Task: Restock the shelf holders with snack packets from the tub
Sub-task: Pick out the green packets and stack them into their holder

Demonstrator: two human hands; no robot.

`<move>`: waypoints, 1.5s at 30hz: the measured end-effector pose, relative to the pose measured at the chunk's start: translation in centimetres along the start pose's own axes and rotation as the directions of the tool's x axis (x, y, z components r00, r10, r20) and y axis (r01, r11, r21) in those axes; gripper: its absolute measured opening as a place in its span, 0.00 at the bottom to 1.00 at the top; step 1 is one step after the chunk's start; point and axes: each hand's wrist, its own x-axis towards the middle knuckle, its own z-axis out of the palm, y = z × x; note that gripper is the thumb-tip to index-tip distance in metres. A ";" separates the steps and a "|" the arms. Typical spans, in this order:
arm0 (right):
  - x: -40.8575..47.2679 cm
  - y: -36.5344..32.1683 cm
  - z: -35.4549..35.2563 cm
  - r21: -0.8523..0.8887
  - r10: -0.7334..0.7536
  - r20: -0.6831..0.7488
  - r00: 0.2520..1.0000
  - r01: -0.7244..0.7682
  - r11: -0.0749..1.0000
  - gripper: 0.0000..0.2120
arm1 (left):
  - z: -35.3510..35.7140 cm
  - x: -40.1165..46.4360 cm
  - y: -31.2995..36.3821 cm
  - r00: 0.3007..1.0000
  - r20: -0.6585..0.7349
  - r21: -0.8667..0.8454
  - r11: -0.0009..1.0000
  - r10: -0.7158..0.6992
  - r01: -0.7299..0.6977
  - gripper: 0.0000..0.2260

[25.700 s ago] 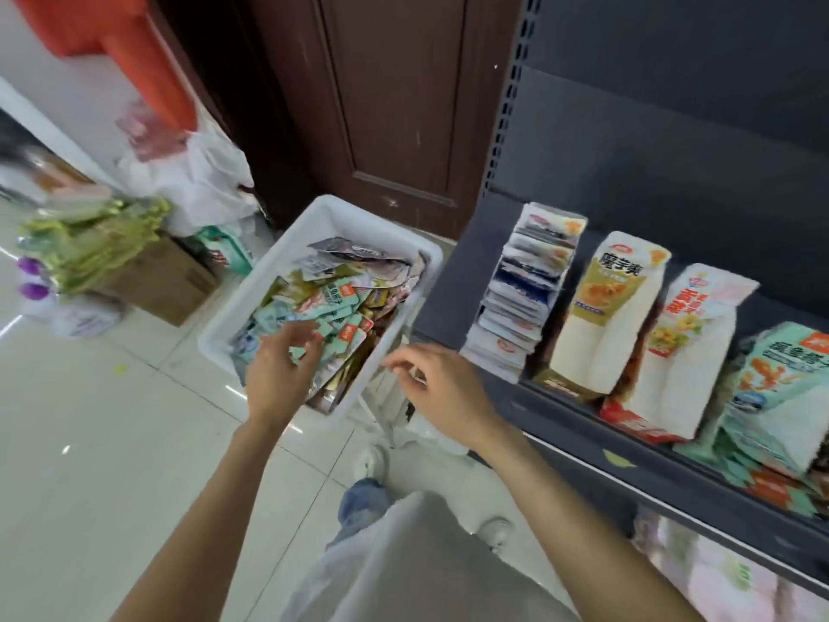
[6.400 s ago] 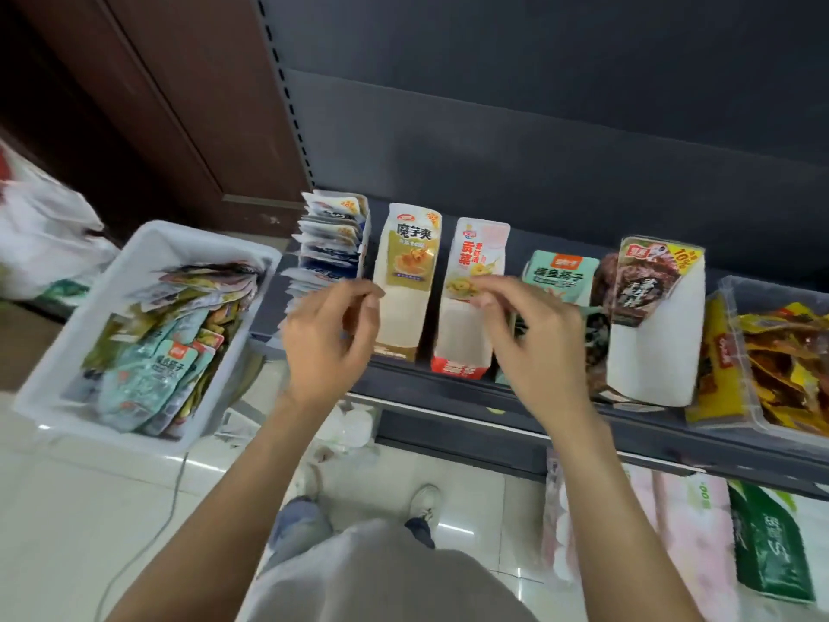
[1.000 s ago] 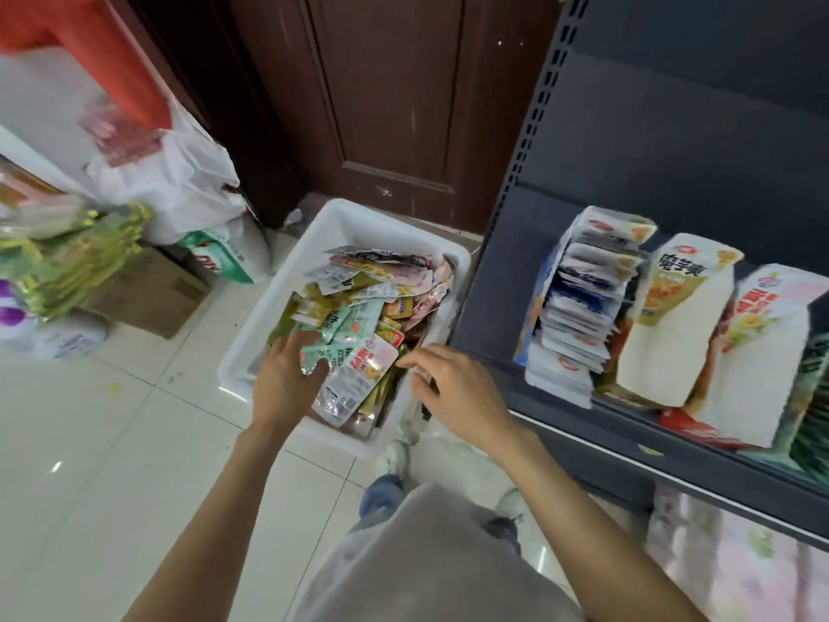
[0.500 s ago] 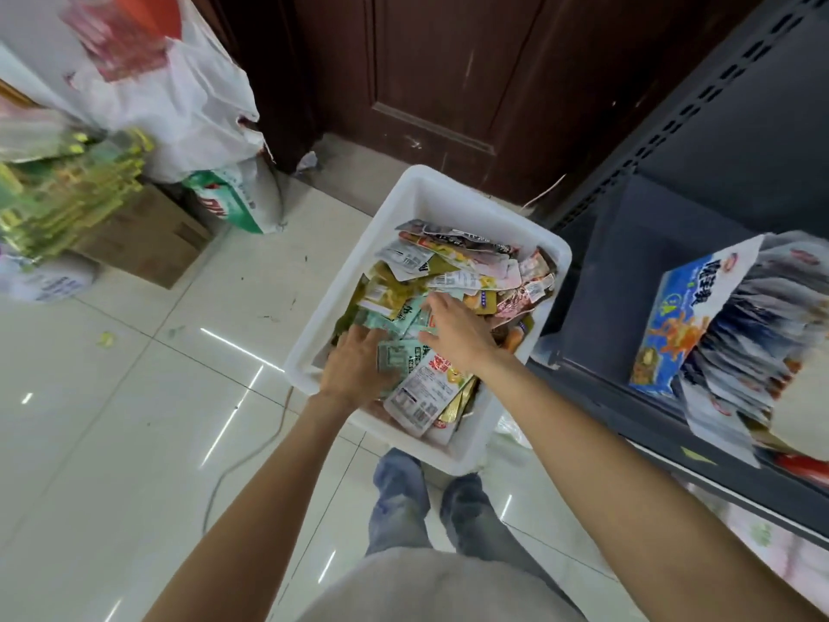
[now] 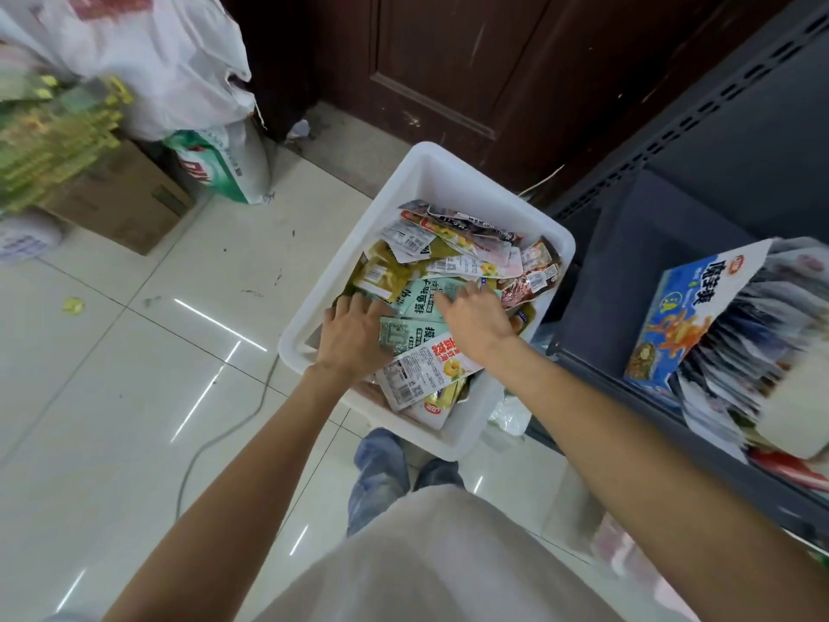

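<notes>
Right now you are at the picking step: both hands are down in the white rectangular plastic tub (image 5: 453,170) on the floor, sorting the loose foil snack packets (image 5: 453,267). Your left hand (image 5: 354,338) lies fingers spread on the heap near the tub's left wall; your right hand (image 5: 475,321) presses flat on pale green packets (image 5: 421,303) mid-tub. Next, I'd judge, pinch matching packets together before turning to the dark grey metal shelf (image 5: 650,280).

Bright, even light; streak glare on floor tiles (image 5: 134,352); blurred, wide-angle-warped edges.
</notes>
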 end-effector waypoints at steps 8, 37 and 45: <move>0.7 -1.4 -0.9 0.073 0.049 -0.015 0.999 -0.047 0.996 0.18 | 0.2 0.2 1.7 0.995 0.073 -0.054 0.997 0.065 -0.061 0.33; -15.0 3.7 -4.4 0.860 0.671 0.281 0.686 0.131 -0.494 0.13 | -8.6 -3.4 9.2 0.915 0.253 -0.832 -0.411 0.315 0.371 0.30; -23.5 6.8 -2.3 0.798 0.787 0.246 0.565 0.343 -0.496 0.06 | -9.5 -6.4 18.0 0.898 0.228 -0.927 -0.199 0.376 0.318 0.19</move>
